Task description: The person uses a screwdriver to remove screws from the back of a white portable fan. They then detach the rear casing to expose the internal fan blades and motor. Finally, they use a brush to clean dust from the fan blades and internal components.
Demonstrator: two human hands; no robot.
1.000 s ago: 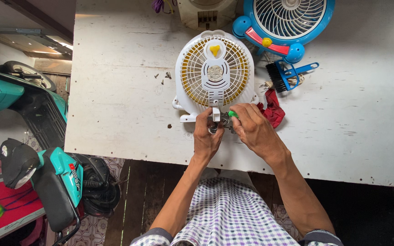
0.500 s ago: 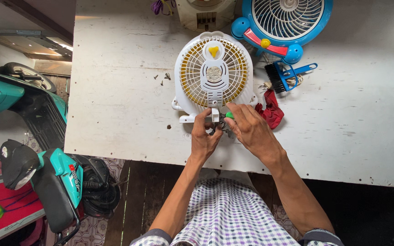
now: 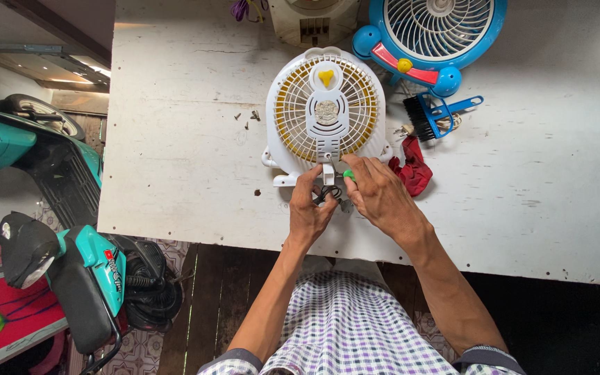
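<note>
You have no packages, signs or screens in front of you. The only label sits on the teal scooter [image 3: 95, 267] parked near you on the left, below the white table [image 3: 175, 160]: a small red sticker [image 3: 113, 272] with white marks on its side panel, perhaps with a second strip beside it; the view is too small to tell.

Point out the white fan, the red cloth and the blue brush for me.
white fan [image 3: 326, 111]: head view, on its centre hub.
red cloth [image 3: 414, 171]: head view, on the middle of the bunched fabric.
blue brush [image 3: 423, 118]: head view, on its black bristles.
</note>
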